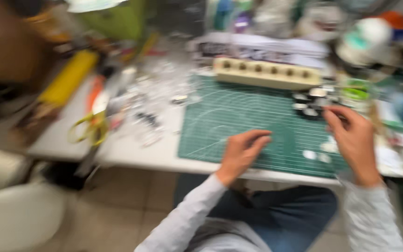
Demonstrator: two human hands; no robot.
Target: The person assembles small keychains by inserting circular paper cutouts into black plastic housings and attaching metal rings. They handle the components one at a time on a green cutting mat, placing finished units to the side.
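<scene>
We see the left hand [242, 154] resting on the green cutting mat [239, 121], fingers curled loosely, its grip closed on nothing that we can make out. The right hand [353, 137] hovers over the mat's right part, thumb and forefinger pinched together near a cluster of small round black and white parts [309, 103]; the blur keeps us from telling whether that grip holds anything. A few small white pieces [317, 155] lie on the mat just beside the right hand. Behind the mat a cream power strip [267, 73] lies across the worktop [131, 151]. To the left of the mat we see yellow-handled scissors [88, 128], clear scraps and a yellow tube [68, 78], all well apart from both hands. Grey sleeves cover both arms.
</scene>
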